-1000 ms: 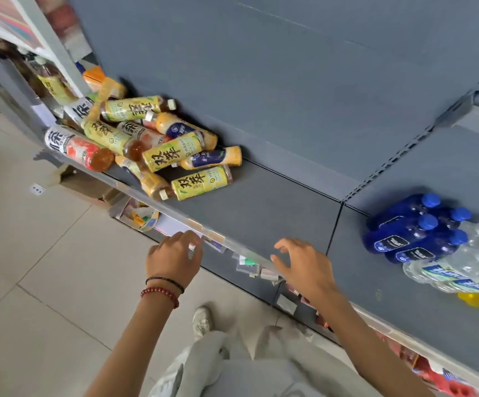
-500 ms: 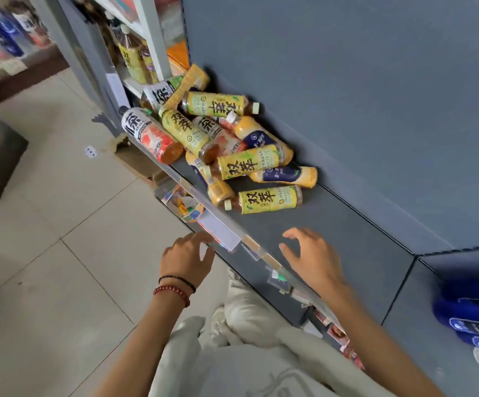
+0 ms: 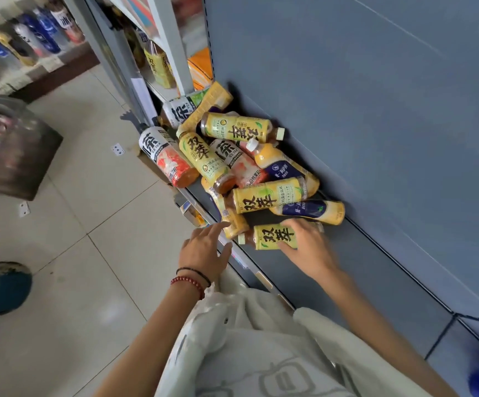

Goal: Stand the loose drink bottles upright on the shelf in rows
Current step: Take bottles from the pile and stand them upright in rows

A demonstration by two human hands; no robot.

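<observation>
In the head view, a heap of loose drink bottles lies on its sides at the left end of a grey shelf, pushed up towards the grey back panel; none of them stands upright. The heap mixes yellow-labelled tea bottles, white-labelled ice tea bottles and orange drinks with navy labels, stacked across one another at all angles. One white-labelled ice tea bottle lies along the shelf's front edge, and a navy-labelled orange bottle lies near the back panel. At the near side of the heap lies the nearest yellow-labelled bottle, flat on the shelf with its pale cap pointing left towards the front edge. The right hand is on it, fingers curled over the top of the label and thumb against the near side, gripping it. The left hand hovers over the shelf's front rail with fingers spread and straight, holding nothing; its fingertips are just beside a small orange bottle at the edge of the heap. Two bracelets, one dark and one of red beads, circle the left wrist. Beyond the heap, an upright post divides off a neighbouring bay holding more bottles. Pale floor tiles fill the left side.
</observation>
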